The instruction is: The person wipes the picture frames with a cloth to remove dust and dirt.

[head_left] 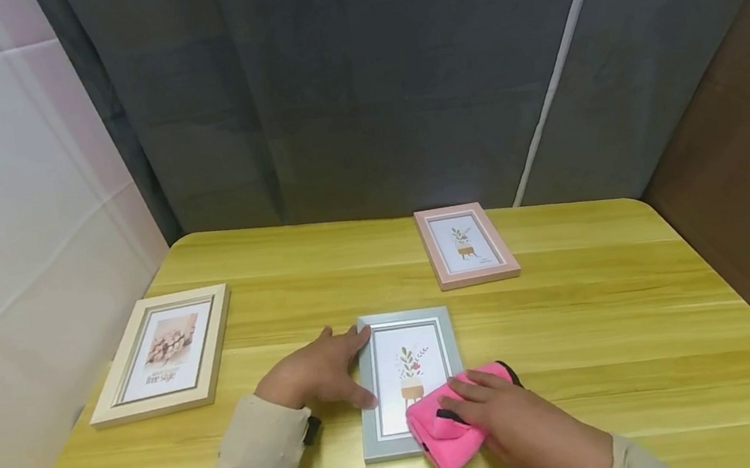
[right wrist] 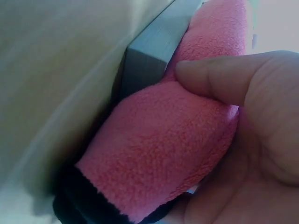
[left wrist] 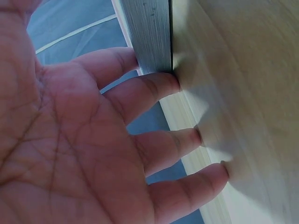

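A grey-blue picture frame (head_left: 418, 447) with a potted-plant print lies flat near the table's front. My left hand (head_left: 321, 369) is at its left side, with a fingertip on the border near the upper corner and the thumb by the left edge. In the left wrist view, the left hand's fingers (left wrist: 177, 189) are spread, some tips on the tabletop and others against the frame's side (left wrist: 149, 37). My right hand (head_left: 519, 411) holds a folded pink cloth (head_left: 447, 455) with black trim over the frame's lower right corner. The thumb (right wrist: 210, 77) presses into the cloth (right wrist: 154, 140) in the right wrist view.
A cream picture frame (head_left: 108, 407) with a flower photo lies at the table's left edge. Towards the back right is a pink picture frame (head_left: 479, 278). Dark curtain (head_left: 344, 97) stands behind the wood-grain table (head_left: 639, 326), with a white sheet (head_left: 12, 193) on the left.
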Demonstrator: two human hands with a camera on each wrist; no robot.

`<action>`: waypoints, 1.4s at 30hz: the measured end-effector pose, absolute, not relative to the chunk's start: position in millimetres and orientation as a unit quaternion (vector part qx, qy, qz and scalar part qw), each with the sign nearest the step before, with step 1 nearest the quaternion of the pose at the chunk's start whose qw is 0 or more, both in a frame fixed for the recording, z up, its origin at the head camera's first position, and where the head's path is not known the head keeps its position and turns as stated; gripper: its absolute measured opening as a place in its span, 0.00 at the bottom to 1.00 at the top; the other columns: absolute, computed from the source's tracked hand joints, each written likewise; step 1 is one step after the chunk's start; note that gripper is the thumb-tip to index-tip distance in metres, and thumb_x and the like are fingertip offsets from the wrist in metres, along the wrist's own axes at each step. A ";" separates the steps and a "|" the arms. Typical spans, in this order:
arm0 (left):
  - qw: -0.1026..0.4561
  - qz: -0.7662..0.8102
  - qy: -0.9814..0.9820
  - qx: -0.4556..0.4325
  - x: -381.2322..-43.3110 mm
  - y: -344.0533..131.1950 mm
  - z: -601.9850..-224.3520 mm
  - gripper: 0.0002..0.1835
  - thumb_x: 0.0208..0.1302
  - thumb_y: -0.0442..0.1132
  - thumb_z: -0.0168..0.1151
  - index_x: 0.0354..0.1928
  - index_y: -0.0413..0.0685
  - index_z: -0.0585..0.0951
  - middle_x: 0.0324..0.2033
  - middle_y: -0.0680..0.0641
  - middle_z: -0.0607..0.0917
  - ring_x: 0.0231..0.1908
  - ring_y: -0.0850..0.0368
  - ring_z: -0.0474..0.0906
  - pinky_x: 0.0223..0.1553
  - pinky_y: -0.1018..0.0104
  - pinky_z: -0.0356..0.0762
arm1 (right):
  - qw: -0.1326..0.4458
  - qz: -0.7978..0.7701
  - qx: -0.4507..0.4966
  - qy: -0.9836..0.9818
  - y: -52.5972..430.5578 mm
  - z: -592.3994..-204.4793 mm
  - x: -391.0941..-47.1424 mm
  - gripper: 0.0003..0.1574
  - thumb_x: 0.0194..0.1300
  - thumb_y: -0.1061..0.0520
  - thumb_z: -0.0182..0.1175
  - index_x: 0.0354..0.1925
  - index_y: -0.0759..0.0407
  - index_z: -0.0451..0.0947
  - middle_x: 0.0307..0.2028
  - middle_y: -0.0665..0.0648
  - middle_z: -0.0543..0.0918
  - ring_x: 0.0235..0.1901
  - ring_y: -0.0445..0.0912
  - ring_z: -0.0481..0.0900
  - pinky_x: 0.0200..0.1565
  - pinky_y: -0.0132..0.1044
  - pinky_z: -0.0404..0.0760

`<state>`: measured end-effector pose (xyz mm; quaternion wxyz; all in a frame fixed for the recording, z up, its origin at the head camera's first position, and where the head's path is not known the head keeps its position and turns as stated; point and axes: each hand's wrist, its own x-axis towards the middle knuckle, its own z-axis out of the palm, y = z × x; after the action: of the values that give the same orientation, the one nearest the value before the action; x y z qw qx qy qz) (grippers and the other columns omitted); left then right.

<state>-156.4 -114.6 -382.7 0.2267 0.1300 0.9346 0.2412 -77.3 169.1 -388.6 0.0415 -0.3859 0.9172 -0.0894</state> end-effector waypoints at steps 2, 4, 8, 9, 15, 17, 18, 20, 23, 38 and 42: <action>0.229 0.236 0.935 0.132 -156.8 -115.5 -382.8 0.56 0.45 0.50 0.82 0.76 0.51 0.62 0.74 0.46 0.60 0.74 0.32 0.44 0.68 0.33 0.48 | 0.035 -0.081 -0.391 0.916 167.0 -388.6 -81.4 0.37 0.57 0.69 0.63 0.65 0.52 0.76 0.61 0.59 0.78 0.63 0.60 0.72 0.60 0.52 0.74; 0.232 0.230 0.936 0.135 -157.3 -116.7 -382.7 0.56 0.45 0.51 0.81 0.76 0.53 0.61 0.75 0.46 0.59 0.74 0.33 0.43 0.67 0.32 0.49 | 0.043 -0.082 -0.386 0.918 164.3 -388.0 -88.6 0.36 0.58 0.70 0.63 0.65 0.53 0.75 0.62 0.60 0.78 0.63 0.60 0.71 0.61 0.52 0.72; 0.234 0.226 0.935 0.142 -157.0 -119.2 -381.8 0.56 0.47 0.51 0.80 0.77 0.54 0.60 0.75 0.45 0.58 0.74 0.33 0.42 0.67 0.31 0.49 | 0.059 -0.102 -0.358 0.926 157.3 -387.8 -113.5 0.34 0.62 0.71 0.60 0.65 0.55 0.75 0.64 0.61 0.75 0.66 0.61 0.68 0.65 0.53 0.67; 0.235 0.228 0.934 0.144 -156.8 -119.5 -381.6 0.56 0.47 0.51 0.80 0.77 0.54 0.60 0.75 0.45 0.58 0.74 0.33 0.42 0.67 0.31 0.49 | 0.063 -0.110 -0.348 0.929 155.7 -388.3 -121.3 0.33 0.63 0.71 0.60 0.66 0.56 0.75 0.65 0.62 0.75 0.67 0.61 0.67 0.66 0.53 0.65; 0.237 0.227 0.933 0.147 -153.9 -117.6 -380.0 0.56 0.47 0.51 0.80 0.77 0.53 0.60 0.75 0.46 0.58 0.74 0.32 0.43 0.66 0.31 0.49 | 0.062 -0.143 -0.296 0.943 147.4 -390.0 -166.5 0.27 0.70 0.66 0.56 0.66 0.58 0.74 0.65 0.61 0.74 0.68 0.58 0.67 0.68 0.52 0.63; 0.238 0.222 0.934 0.143 -153.2 -116.3 -379.4 0.56 0.47 0.52 0.80 0.77 0.54 0.60 0.75 0.47 0.59 0.74 0.33 0.43 0.66 0.31 0.50 | 0.070 -0.157 -0.280 0.944 147.1 -390.6 -176.4 0.25 0.71 0.64 0.56 0.65 0.59 0.75 0.65 0.60 0.74 0.68 0.57 0.67 0.68 0.51 0.63; 0.239 0.221 0.935 0.143 -153.0 -115.6 -379.0 0.56 0.47 0.52 0.80 0.77 0.55 0.60 0.75 0.47 0.59 0.74 0.33 0.43 0.66 0.31 0.50 | 0.073 -0.168 -0.275 0.944 147.8 -390.6 -179.7 0.25 0.71 0.63 0.56 0.65 0.60 0.75 0.65 0.61 0.74 0.68 0.57 0.67 0.68 0.51 0.63; 0.238 0.222 0.934 0.146 -153.8 -113.9 -378.6 0.56 0.47 0.53 0.80 0.77 0.55 0.60 0.75 0.47 0.59 0.74 0.33 0.43 0.66 0.31 0.51 | 0.085 -0.184 -0.258 0.945 150.6 -390.1 -183.5 0.25 0.72 0.62 0.57 0.66 0.59 0.74 0.66 0.60 0.73 0.68 0.55 0.66 0.68 0.50 0.63; 0.233 0.225 0.935 0.145 -155.9 -112.6 -378.7 0.56 0.47 0.53 0.80 0.77 0.55 0.60 0.75 0.47 0.60 0.74 0.33 0.43 0.67 0.32 0.51 | 0.087 -0.210 -0.256 0.940 154.6 -388.2 -186.3 0.25 0.72 0.61 0.58 0.66 0.59 0.74 0.66 0.60 0.73 0.68 0.55 0.67 0.67 0.51 0.64; 0.165 0.213 0.934 0.234 -150.9 -96.0 -384.3 0.45 0.52 0.49 0.78 0.70 0.40 0.69 0.65 0.41 0.75 0.66 0.43 0.68 0.67 0.50 0.63 | -0.002 -0.263 -0.215 0.940 165.0 -360.3 -184.7 0.28 0.70 0.62 0.59 0.66 0.50 0.75 0.61 0.55 0.79 0.62 0.54 0.74 0.62 0.53 0.71; 0.125 0.182 0.940 0.260 -143.8 -82.4 -384.4 0.41 0.56 0.50 0.74 0.67 0.37 0.72 0.61 0.39 0.78 0.62 0.43 0.72 0.64 0.52 0.68 | 0.050 -0.238 -0.177 0.954 167.5 -367.5 -185.6 0.28 0.68 0.63 0.61 0.65 0.50 0.76 0.57 0.55 0.81 0.56 0.53 0.78 0.61 0.53 0.73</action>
<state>-143.8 -82.4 -384.4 0.1251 0.2601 0.9399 0.1823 -185.6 167.5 -367.5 0.0499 -0.1770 0.9537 -0.2380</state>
